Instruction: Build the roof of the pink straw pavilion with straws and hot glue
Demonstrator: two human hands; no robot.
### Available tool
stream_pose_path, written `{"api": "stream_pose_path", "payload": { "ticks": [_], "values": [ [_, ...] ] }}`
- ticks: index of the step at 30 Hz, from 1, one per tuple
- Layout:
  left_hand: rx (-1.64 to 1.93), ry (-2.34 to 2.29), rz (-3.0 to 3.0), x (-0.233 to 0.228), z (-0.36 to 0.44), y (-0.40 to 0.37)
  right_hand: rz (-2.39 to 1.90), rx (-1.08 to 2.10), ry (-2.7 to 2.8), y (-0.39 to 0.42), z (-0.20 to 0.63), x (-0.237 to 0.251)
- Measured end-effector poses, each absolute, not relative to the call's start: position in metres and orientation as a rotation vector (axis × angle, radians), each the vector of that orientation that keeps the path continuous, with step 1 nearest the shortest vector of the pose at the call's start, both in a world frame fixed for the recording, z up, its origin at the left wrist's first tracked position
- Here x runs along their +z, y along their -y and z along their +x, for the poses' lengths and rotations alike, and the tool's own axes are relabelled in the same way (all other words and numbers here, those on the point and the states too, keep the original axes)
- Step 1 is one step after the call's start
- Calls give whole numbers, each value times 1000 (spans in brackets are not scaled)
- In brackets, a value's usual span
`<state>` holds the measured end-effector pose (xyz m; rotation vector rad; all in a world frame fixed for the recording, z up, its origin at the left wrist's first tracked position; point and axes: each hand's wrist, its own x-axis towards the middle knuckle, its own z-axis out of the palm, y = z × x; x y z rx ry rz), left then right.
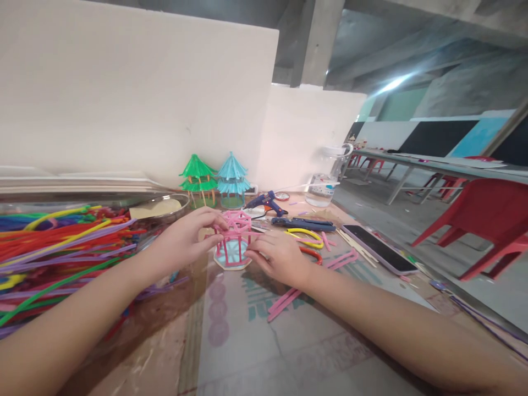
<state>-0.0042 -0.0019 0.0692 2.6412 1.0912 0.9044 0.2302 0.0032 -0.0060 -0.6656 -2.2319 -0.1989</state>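
Observation:
A small pink pavilion frame (227,257) of pipe cleaners stands upright on an octagonal base with a light blue top. My left hand (193,236) pinches the upper left of this frame between thumb and fingers. From the right, my right hand (278,256) is closed on a pink pipe cleaner (256,235) that runs to the frame's upper ring; its fingertips partly hide the frame's right side. Behind stand a green pavilion model (197,175) and a light blue pavilion model (232,175). Several folded pink pipe cleaners (284,303) lie beside and under my right forearm.
Loose coloured pipe cleaners (61,242) pile up at left. A blue glue gun (270,203), a dark blue tool (303,224), yellow-handled scissors (305,237) and a phone (379,248) lie beyond my right hand. A clear jug (324,184) stands at the back, a red chair (482,225) at right.

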Motion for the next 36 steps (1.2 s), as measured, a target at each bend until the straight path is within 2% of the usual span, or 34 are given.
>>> {"api": "stream_pose_path", "payload": {
  "ticks": [2,6,16,36],
  "values": [
    [904,-1090,2640,68,-5,1,-787,-82,2230,-3,228,-8],
    [907,-1110,2639,67,-6,1,-960,372,2032,-6,221,-9],
    [865,-1111,2669,71,-4,4,-676,1322,1318,-18,214,1],
    [848,-1120,2749,70,-4,6,-714,1320,1272,-26,213,4]
  ]
}}
